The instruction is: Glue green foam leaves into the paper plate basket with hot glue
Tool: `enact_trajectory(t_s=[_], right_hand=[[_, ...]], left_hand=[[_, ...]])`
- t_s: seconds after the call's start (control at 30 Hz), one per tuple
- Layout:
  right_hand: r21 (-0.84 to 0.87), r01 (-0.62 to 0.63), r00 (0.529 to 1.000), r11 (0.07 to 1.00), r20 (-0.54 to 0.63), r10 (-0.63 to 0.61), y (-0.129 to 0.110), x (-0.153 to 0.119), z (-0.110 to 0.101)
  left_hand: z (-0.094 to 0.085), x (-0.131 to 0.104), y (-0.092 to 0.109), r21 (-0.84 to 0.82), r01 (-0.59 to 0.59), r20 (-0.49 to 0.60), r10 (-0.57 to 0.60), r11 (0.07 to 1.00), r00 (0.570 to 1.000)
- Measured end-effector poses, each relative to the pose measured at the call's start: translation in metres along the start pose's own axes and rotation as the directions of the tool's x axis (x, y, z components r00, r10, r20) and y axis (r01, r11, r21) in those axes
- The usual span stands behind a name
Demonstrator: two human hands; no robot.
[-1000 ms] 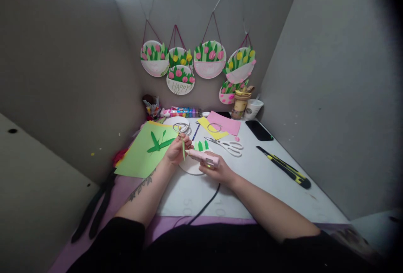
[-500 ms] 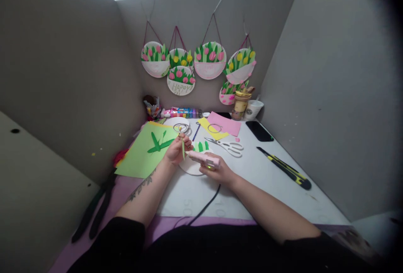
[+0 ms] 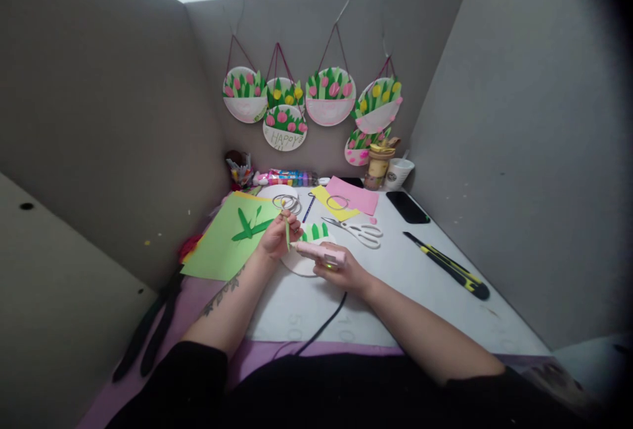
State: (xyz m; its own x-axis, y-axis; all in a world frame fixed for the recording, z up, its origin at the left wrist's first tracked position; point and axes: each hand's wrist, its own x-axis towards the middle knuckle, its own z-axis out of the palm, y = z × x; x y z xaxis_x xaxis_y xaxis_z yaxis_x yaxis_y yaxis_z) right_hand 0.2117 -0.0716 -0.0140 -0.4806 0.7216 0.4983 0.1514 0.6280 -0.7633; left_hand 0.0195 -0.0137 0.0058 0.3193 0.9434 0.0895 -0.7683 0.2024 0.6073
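Between its fingertips my left hand point(image 3: 277, 238) pinches a narrow light green paper strip point(image 3: 287, 234) that points downward. My right hand point(image 3: 341, 269) is wrapped round a pale pink glue gun point(image 3: 320, 253), whose tip is at the strip's lower part; whether they touch is too small to tell. A small light glows on the gun, and a dark cord point(image 3: 326, 321) runs down from it. Beneath both hands lies a white paper plate point(image 3: 302, 267) with green paper leaves point(image 3: 316, 230) along its upper part, partly hidden by the hands.
Green leaf strips point(image 3: 243, 223) lie on light green paper point(image 3: 210, 254) at left. White scissors point(image 3: 363, 234), a black-yellow cutter point(image 3: 452, 269) and a phone point(image 3: 407, 207) are at right. Pink paper point(image 3: 359, 196) and a cup point(image 3: 398, 172) sit behind. Decorated plates point(image 3: 330, 109) hang on the back panel.
The glue gun's tip has shifted slightly left and down along the green strip. My left hand keeps its pinch, nearly unmoved.
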Motion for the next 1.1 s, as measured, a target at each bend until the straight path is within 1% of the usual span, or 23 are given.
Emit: enact_trajectory(t_s=[0.27,0.53,0.77,0.93,1.1], right_hand=[[-0.022,0.049,0.999,0.999,0.009,-0.048,0.0007,-0.0003,0.0005],[-0.043,0.067,0.997,0.997,0.033,-0.066,-0.0025,0.0006,-0.0013],[-0.014,0.037,0.999,0.999,0.035,-0.037,-0.0023,0.0005,-0.0011],[0.007,0.001,0.999,1.000,0.041,-0.002,-0.0024,0.0001,-0.0007],[0.009,-0.008,0.999,1.000,0.042,0.007,-0.0005,-0.0001,-0.0003]], left_hand=[[0.0017,-0.0001,0.0017,0.002,-0.005,-0.035,0.005,1.000,0.999],[-0.0018,0.0013,0.0035,-0.014,-0.020,-0.027,0.020,1.000,0.999],[-0.0047,0.0037,0.0041,0.001,-0.028,-0.051,0.028,1.000,0.998],[-0.0056,0.0045,0.0038,-0.012,-0.041,-0.047,0.040,0.999,0.998],[-0.0063,0.0058,0.0038,-0.016,-0.044,-0.060,0.043,0.999,0.997]])
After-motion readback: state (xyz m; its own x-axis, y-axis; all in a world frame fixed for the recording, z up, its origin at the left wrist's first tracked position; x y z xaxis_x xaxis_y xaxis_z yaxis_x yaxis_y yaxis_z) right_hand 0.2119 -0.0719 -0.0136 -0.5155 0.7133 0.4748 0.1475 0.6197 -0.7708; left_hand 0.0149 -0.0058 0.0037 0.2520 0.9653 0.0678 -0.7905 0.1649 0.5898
